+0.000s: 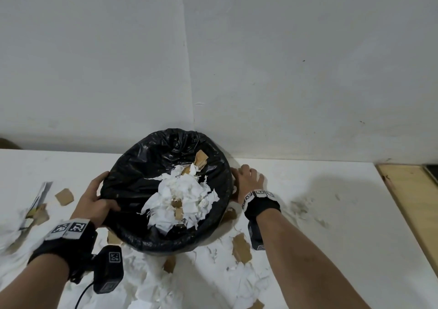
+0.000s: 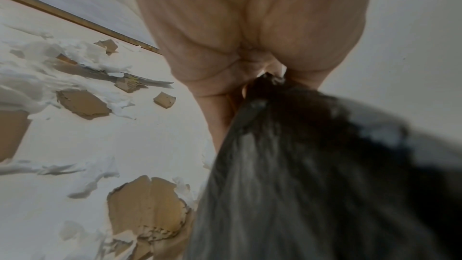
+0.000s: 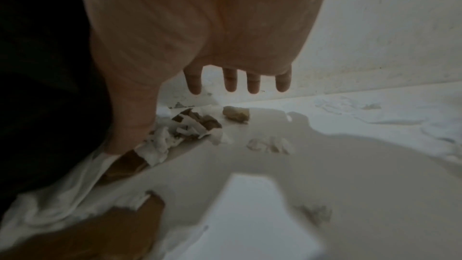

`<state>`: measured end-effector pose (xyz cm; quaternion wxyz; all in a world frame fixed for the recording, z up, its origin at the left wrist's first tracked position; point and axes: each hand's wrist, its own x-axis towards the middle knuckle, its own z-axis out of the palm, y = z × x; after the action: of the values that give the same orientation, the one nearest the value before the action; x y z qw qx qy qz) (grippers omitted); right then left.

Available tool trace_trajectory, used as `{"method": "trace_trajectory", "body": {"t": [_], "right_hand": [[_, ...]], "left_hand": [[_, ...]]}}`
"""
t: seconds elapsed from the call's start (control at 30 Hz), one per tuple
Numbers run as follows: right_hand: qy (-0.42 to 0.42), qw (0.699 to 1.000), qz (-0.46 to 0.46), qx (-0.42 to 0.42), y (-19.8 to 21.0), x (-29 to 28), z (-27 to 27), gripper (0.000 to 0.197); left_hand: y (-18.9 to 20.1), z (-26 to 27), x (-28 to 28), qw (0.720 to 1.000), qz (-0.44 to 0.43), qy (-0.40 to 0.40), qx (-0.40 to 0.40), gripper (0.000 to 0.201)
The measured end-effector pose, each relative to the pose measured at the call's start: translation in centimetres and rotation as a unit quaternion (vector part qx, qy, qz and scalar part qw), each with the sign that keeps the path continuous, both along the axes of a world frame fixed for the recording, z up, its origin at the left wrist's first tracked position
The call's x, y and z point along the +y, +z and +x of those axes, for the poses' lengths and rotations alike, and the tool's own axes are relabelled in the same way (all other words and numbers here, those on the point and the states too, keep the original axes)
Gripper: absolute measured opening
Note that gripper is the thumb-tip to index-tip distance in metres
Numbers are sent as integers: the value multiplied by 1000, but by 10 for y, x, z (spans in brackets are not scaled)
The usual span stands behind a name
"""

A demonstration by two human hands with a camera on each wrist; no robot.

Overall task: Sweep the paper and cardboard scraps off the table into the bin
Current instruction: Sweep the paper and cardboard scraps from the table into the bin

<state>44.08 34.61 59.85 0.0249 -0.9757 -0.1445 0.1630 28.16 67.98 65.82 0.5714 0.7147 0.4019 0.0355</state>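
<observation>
A round bin (image 1: 132, 180) lined with a black bag stands tilted on the white table (image 1: 343, 249) against the wall. White paper and brown cardboard scraps (image 1: 184, 197) lie heaped inside it. My left hand (image 1: 97, 197) grips the bin's left rim, thumb over the edge; the left wrist view shows the palm (image 2: 250, 37) against the black liner (image 2: 312, 165). My right hand (image 1: 248, 178) lies beside the right rim with its fingers (image 3: 230, 82) straight, next to the dark bin wall (image 3: 37, 86). Torn paper (image 1: 151, 282) and cardboard pieces (image 1: 241, 247) litter the table around the bin.
A grey wall rises right behind the bin. A bare wooden board (image 1: 412, 202) borders the table on the right. A printed leaflet (image 1: 40, 197) and more scraps (image 2: 82, 104) lie at the left. Small crumbs (image 3: 190, 124) sit near the wall by my right fingers.
</observation>
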Motion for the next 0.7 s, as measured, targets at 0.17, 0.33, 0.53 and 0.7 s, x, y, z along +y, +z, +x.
{"method": "trace_trajectory", "body": {"t": [0.17, 0.33, 0.53, 0.7], "right_hand": [[37, 995, -21, 90, -2, -1, -11, 91], [-7, 993, 62, 102, 1, -6, -34, 81], [-2, 986, 143, 91, 4, -8, -44, 24], [-18, 994, 96, 49, 5, -17, -49, 7]], "left_hand": [[-2, -1, 3, 1000, 5, 3, 9, 93], [-3, -3, -5, 1000, -1, 5, 5, 92], [0, -5, -11, 1000, -2, -9, 5, 91], [0, -11, -9, 1000, 13, -3, 18, 92]]}}
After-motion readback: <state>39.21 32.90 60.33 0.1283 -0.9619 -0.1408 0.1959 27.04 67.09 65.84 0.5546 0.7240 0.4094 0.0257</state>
